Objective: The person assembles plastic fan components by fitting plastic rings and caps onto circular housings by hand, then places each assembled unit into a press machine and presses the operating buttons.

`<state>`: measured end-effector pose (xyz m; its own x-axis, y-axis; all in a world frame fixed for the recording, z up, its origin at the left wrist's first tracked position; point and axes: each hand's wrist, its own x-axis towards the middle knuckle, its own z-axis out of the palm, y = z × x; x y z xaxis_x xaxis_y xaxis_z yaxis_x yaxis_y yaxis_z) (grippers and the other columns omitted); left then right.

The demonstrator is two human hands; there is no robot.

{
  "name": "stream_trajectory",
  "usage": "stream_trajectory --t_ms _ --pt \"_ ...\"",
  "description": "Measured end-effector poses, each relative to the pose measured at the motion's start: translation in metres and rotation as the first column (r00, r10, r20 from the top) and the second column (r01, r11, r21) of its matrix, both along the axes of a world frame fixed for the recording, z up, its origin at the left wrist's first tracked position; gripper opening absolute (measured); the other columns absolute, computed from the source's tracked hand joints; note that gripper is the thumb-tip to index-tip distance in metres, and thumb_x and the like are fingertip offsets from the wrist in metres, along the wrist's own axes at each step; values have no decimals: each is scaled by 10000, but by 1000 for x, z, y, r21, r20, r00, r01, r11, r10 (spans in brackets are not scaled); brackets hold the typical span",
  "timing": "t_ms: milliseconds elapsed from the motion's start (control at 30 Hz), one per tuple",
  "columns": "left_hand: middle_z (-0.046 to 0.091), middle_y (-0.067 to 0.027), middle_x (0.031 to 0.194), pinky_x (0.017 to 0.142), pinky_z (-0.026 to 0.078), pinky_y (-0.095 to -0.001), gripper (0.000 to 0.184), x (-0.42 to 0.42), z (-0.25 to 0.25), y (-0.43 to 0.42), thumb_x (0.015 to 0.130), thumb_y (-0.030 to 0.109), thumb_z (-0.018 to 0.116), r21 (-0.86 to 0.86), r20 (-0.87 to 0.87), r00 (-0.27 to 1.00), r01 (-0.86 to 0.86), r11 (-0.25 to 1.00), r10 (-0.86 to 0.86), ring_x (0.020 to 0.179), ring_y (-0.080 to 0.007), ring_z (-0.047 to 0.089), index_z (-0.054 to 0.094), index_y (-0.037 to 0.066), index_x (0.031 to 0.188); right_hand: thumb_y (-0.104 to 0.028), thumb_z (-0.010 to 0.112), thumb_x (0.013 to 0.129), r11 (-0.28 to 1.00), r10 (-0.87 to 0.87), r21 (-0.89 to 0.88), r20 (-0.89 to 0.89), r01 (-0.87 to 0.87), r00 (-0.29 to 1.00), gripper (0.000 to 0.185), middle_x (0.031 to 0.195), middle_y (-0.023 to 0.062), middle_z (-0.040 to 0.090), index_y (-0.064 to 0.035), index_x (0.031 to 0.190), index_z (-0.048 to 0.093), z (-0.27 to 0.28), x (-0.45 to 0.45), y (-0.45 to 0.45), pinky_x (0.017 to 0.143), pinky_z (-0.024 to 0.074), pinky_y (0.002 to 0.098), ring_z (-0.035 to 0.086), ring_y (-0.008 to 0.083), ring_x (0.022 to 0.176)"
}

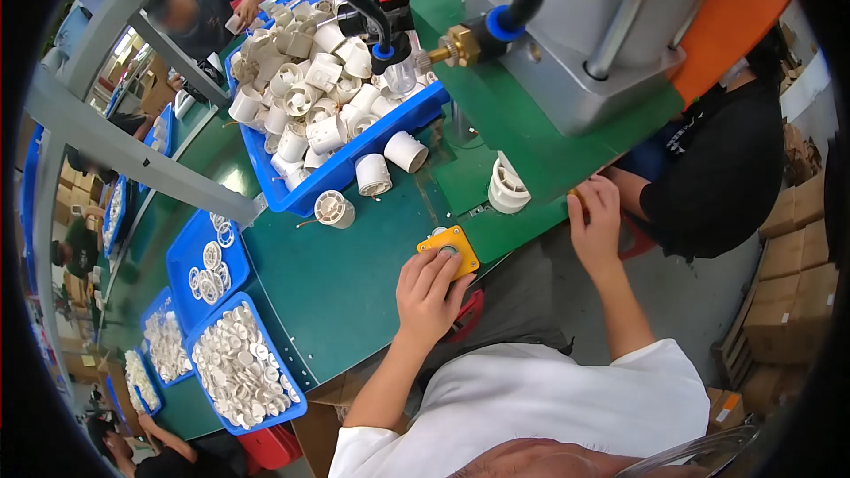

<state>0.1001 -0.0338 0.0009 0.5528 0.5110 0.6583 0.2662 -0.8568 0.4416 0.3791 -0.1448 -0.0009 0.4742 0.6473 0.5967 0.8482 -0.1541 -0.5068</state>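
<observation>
My left hand (429, 288) rests on a yellow button box (464, 250) at the bench's front edge, its fingers over the round button and holding nothing. To the right, my right hand (595, 219) is at the edge of the green machine base, its fingers bent around a small orange-yellow thing (577, 204), mostly hidden. Between the hands and a little farther off, a white round part (508, 188) sits on the green base under the machine. Three white cylindrical parts, one of them (334, 210) with a wire, stand or lie on the bench beyond my left hand.
A blue bin (350, 159) heaped with white cylinders stands behind. The grey machine (593, 62) with hoses overhangs the bench. Blue trays (297, 409) of small white parts are at left. A grey frame bar (142, 146) crosses the left side. A person in black (717, 168) is at right.
</observation>
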Motion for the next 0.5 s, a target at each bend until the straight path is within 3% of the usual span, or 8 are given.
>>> stream_trajectory --t_ms 67,200,300,367,500 --pt "691 -105 1091 923 527 -470 388 4 -9 1 757 151 870 22 10 1000 -9 1000 9 1068 -324 648 750 68 1117 -59 659 920 994 -103 63 167 93 981 245 1060 142 585 -43 1159 716 -12 -8 5 964 456 426 538 354 1074" --pt "688 -98 1094 924 524 -479 381 1 -12 3 749 145 868 37 14 1000 18 999 -18 1059 -318 651 759 78 1108 -64 621 928 996 -78 41 105 75 991 251 1020 145 569 -44 1153 729 -11 -2 12 953 445 433 534 351 1044" --pt "679 -106 1108 921 524 -480 385 2 -12 2 750 139 868 38 60 998 14 999 -16 1067 -325 648 759 79 1115 -61 624 908 984 -18 180 96 0 995 261 1023 144 558 -43 1146 730 -22 5 13 932 444 429 524 338 1023" --pt "668 -115 1125 918 523 -479 386 2 -12 2 750 135 868 29 68 997 18 999 -20 1065 -331 646 757 74 1115 -85 624 931 978 -39 206 46 28 998 189 1088 171 572 39 1065 675 -25 1 11 960 449 428 547 344 1066" --pt "638 -140 1170 915 519 -477 390 0 -11 -1 742 118 873 -24 106 994 21 1000 -18 1061 -347 637 753 63 1108 -90 627 932 970 -90 230 49 77 995 201 1121 173 571 27 1087 678 -29 -1 14 971 450 419 550 340 1071"
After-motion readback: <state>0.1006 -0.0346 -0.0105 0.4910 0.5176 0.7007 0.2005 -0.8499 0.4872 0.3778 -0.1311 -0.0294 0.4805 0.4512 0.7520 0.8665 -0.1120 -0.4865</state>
